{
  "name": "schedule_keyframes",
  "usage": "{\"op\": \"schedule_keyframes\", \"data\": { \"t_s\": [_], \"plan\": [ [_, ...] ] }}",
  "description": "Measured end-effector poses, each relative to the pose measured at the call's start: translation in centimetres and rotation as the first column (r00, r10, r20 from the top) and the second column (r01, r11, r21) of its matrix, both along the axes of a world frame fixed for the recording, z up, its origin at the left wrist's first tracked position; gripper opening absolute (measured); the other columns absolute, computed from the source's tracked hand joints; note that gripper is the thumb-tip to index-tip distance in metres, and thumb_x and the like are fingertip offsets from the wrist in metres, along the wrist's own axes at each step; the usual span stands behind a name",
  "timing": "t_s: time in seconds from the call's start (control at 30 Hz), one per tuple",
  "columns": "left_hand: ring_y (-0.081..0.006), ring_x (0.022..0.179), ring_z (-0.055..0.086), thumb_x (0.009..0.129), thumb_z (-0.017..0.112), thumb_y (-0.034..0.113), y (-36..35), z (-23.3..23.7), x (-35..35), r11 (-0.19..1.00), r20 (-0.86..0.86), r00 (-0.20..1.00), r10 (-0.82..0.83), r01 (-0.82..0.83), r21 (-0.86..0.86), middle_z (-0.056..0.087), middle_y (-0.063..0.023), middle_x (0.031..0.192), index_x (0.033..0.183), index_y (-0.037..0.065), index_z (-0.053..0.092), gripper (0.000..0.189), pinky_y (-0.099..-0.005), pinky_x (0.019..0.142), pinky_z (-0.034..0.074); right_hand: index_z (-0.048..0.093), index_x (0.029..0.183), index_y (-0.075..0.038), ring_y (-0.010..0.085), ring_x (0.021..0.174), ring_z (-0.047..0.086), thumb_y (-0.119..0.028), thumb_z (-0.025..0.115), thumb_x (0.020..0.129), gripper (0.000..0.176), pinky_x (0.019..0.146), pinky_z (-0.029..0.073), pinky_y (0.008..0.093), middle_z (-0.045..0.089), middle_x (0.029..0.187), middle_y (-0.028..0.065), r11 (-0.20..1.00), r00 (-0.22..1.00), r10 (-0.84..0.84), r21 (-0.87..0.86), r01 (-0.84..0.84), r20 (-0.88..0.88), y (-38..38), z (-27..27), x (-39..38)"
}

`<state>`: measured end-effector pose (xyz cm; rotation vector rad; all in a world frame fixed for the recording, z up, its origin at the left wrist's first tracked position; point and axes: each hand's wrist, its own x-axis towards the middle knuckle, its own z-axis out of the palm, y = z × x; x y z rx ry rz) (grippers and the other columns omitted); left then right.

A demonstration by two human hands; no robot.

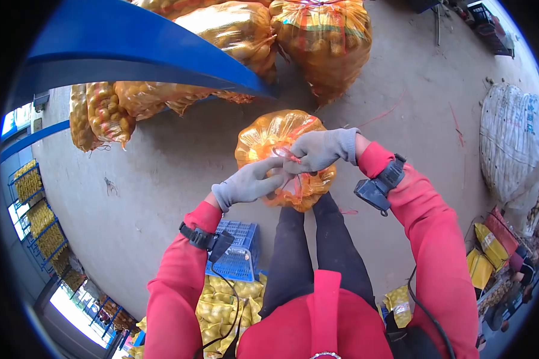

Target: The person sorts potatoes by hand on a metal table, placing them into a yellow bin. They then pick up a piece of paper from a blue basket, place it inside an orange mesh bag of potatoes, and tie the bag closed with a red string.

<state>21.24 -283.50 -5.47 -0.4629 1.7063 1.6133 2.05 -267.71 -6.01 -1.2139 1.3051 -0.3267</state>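
An orange mesh sack [260,143] stands upright on the floor in front of my legs, its mouth gathered towards the middle. A pinkish-red string [286,154] runs over the gathered mouth. My right hand [322,149], in a grey glove, closes its fingers on that string. From the left, my left hand [251,181], gloved too, reaches to the same spot with bent fingers at the gathered mouth. What lies between its fingertips is partly hidden. The sack's contents are hard to make out under the shiny mesh.
Full orange sacks [326,54] stand ahead, partly behind a blue metal beam [144,51]. A blue crate [236,248] is left of my legs, near yellow-netted bags [221,314]. A large white sack [512,143] sits at right. Racks of bags [42,221] line the left.
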Motion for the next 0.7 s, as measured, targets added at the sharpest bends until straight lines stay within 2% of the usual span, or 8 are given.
{"op": "schedule_keyframes", "data": {
  "t_s": [0.1, 0.2, 0.23, 0.33, 0.43, 0.5, 0.57, 0.7],
  "plan": [
    [-0.01, 0.068, 0.064, 0.093, 0.071, 0.029, 0.6, -0.6, -1.8, 0.994, 0.149, 0.988, 0.038, -0.052, 0.091, 0.07, -0.0027, 0.087, 0.126, 0.008, 0.07, 0.04, -0.0276, 0.065, 0.053, 0.067, 0.117, -0.011, 0.0372, 0.091, 0.07, -0.035, 0.055, 0.102, 0.031, 0.078, 0.053, 0.0482, 0.072, 0.093, 0.0158, 0.969, 0.947, 0.19, -0.103, -0.223, -0.26, -1.1, 0.5, 0.5],
    [-0.0169, 0.082, 0.073, 0.093, 0.067, 0.033, 3.6, -3.4, -0.3, 0.956, -0.012, 0.992, -0.124, 0.116, -0.269, 0.076, -0.009, 0.088, 0.109, 0.007, 0.074, 0.031, -0.031, 0.071, 0.057, 0.07, 0.113, -0.011, 0.035, 0.09, 0.069, -0.01, 0.068, 0.087, 0.026, 0.077, 0.054, 0.0428, 0.071, 0.103, 0.0145, 0.837, 0.952, -0.154, -0.547, -0.017, -0.264, 1.8, -1.2, 4.0],
    [-0.0158, 0.077, 0.073, 0.095, 0.065, 0.03, 4.3, -6.8, 1.9, 0.858, -0.293, 0.936, -0.193, 0.016, -0.513, 0.076, -0.0089, 0.08, 0.097, 0.004, 0.075, 0.028, -0.0315, 0.068, 0.057, 0.069, 0.12, -0.016, 0.0319, 0.09, 0.069, -0.007, 0.067, 0.087, 0.035, 0.078, 0.055, 0.0424, 0.07, 0.106, 0.0107, 0.812, 0.917, -0.261, -0.583, 0.039, -0.302, 2.5, -0.5, 5.0],
    [-0.0158, 0.076, 0.072, 0.097, 0.062, 0.028, 5.0, -3.8, 1.0, 0.928, 0.132, 0.929, 0.345, -0.317, -0.197, 0.076, -0.0088, 0.086, 0.103, 0.003, 0.074, 0.029, -0.0319, 0.071, 0.056, 0.07, 0.118, -0.016, 0.0306, 0.085, 0.07, -0.015, 0.072, 0.082, 0.036, 0.074, 0.056, 0.0425, 0.069, 0.097, 0.0084, 0.644, 0.828, -0.517, -0.736, 0.209, -0.217, 4.4, -2.5, 7.3],
    [-0.0109, 0.074, 0.066, 0.1, 0.06, 0.026, 3.0, -4.5, 3.2, 0.808, -0.026, 0.847, 0.531, -0.497, 0.316, 0.072, -0.0034, 0.09, 0.115, -0.001, 0.069, 0.032, -0.0289, 0.071, 0.056, 0.07, 0.117, -0.015, 0.0297, 0.086, 0.069, -0.016, 0.072, 0.08, 0.036, 0.078, 0.056, 0.0409, 0.071, 0.101, 0.0075, 0.493, 0.725, -0.671, -0.824, 0.279, -0.156, 4.7, -3.4, 9.2],
    [-0.0057, 0.071, 0.062, 0.102, 0.061, 0.027, 1.9, -0.5, 1.7, 0.373, 0.508, 0.601, 0.617, -0.792, 0.484, 0.069, -0.0016, 0.09, 0.111, -0.002, 0.068, 0.031, -0.0251, 0.067, 0.054, 0.07, 0.116, -0.014, 0.0298, 0.087, 0.069, -0.015, 0.071, 0.08, 0.035, 0.079, 0.056, 0.0409, 0.071, 0.101, 0.0084, 0.444, 0.686, -0.713, -0.849, 0.285, -0.143, 4.8, -4.6, 10.3],
    [-0.0174, 0.093, 0.067, 0.099, 0.061, 0.012, 1.7, -1.2, 2.4, 0.889, -0.073, 0.898, 0.434, -0.414, 0.194, 0.069, -0.0061, 0.109, 0.124, -0.002, 0.065, 0.028, -0.033, 0.08, 0.057, 0.071, 0.115, -0.014, 0.0301, 0.089, 0.069, -0.014, 0.071, 0.081, 0.034, 0.081, 0.056, 0.0413, 0.071, 0.1, 0.0094, 0.416, 0.691, -0.714, -0.861, 0.293, -0.11, 4.9, -5.1, 11.4],
    [-0.0236, 0.09, 0.072, 0.095, 0.068, 0.01, 3.4, -3.8, 1.7, 0.79, -0.033, 0.789, 0.613, -0.612, 0.031, 0.072, -0.0099, 0.103, 0.116, 0.001, 0.067, 0.023, -0.0334, 0.08, 0.058, 0.071, 0.114, -0.012, 0.0309, 0.095, 0.07, -0.011, 0.069, 0.085, 0.029, 0.082, 0.056, 0.0412, 0.071, 0.107, 0.0111, 0.382, 0.66, -0.749, -0.852, 0.358, -0.059, 5.6, -4.9, 12.1]
  ]
}}
